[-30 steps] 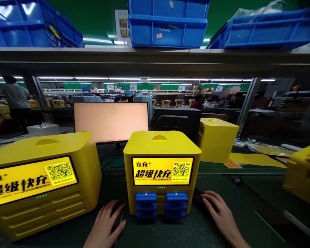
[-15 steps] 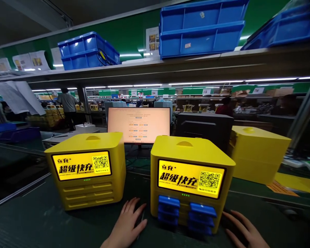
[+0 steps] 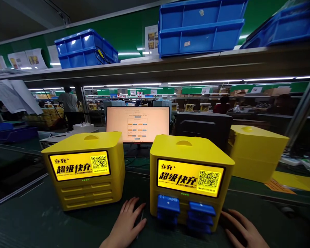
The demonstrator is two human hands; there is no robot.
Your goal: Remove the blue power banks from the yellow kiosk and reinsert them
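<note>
My left hand (image 3: 127, 222) lies on the dark green work surface between two yellow power bank cabinets, fingers spread. A thin, narrow edge shows beside its thumb; I cannot make out what it belongs to. To the right of the nearer cabinet (image 3: 179, 146), my right hand (image 3: 243, 227) rests with fingers stretched out. A dark shape under its fingers is too dim to name. Several blue power banks (image 3: 168, 203) stick out of that cabinet's front slots, below its lit screen. The left cabinet (image 3: 116, 165) has a lit screen too, with bare ribbed slots under it.
Behind the cabinets stands a switched-on monitor (image 3: 137, 124), with a black panel (image 3: 203, 129) to its right. A third yellow cabinet (image 3: 258, 155) sits at the right, by yellow sheets (image 3: 299, 181). Blue crates (image 3: 201, 38) fill an overhead shelf. A person (image 3: 68, 105) stands in the background.
The whole view has shifted slightly, and the page on the monitor looks a little different. Both hands stay almost where they were.
</note>
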